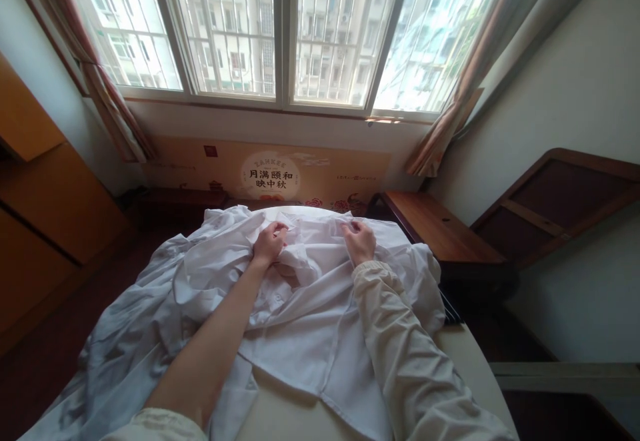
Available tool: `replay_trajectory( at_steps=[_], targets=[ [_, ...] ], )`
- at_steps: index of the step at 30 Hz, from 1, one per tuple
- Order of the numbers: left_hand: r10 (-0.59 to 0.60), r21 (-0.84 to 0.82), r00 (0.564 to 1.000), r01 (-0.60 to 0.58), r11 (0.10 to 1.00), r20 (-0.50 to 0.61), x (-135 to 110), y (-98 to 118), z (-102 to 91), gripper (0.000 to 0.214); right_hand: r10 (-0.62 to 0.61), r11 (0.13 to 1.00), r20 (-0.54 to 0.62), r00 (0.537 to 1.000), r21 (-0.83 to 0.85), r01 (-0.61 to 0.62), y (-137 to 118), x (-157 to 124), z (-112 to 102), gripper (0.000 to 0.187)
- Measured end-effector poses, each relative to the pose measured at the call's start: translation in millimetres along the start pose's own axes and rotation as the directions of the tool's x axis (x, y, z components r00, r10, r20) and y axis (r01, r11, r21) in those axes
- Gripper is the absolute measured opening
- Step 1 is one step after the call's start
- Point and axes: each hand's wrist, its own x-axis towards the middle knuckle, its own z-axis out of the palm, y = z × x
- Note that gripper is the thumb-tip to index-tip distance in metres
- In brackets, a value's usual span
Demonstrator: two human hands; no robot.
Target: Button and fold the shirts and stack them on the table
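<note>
A white shirt (pixel 310 334) lies crumpled across a pale round table, and a button shows on its front. My left hand (pixel 270 244) is closed on a fold of the shirt near the far edge, thumb and fingers pinched together. To the right, my right hand (pixel 359 241) also pinches the cloth by the far edge, its sleeve reaching the wrist. Between both hands the fabric is bunched up, with a stiffer, collar-like piece by the fingers. More white cloth (pixel 135 321) is heaped on the left side; whether it belongs to the same shirt I cannot tell.
The pale tabletop (pixel 475 361) shows at the near right. Beyond it stand a low wooden table (pixel 440 228) and a dark framed panel (pixel 560 208) leaning on the wall. A printed beige board (pixel 325 168) sits below the barred window (pixel 330 34). Wooden cabinets (pixel 45 208) are at left.
</note>
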Motion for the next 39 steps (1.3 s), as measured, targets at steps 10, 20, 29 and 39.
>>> replay_trajectory(
  at_steps=[10, 20, 29, 39],
  targets=[
    [-0.056, -0.194, 0.984, 0.022, 0.981, -0.171, 11.0, -9.6, 11.0, 0.029, -0.492, 0.861, 0.04, 0.87, 0.167, 0.48, -21.1, -24.2, 2.0, 0.023],
    [0.179, 0.44, 0.984, -0.172, 0.881, 0.027, -5.4, -3.4, 9.2, 0.029, -0.59, 0.807, 0.186, 0.786, 0.104, 0.581, -24.6, -35.9, -1.8, 0.044],
    [0.499, 0.572, 0.865, -0.386, 0.724, -0.048, -9.5, 4.4, 3.9, 0.012, -0.502, 0.851, -0.008, 0.865, 0.174, 0.495, -13.9, -34.3, 13.6, 0.017],
    [0.475, 0.401, 0.879, -0.419, 0.814, -0.046, -3.5, -4.4, 10.4, 0.007, -0.559, 0.808, 0.014, 0.829, 0.236, 0.54, -9.8, -30.6, 16.2, 0.013]
  ],
)
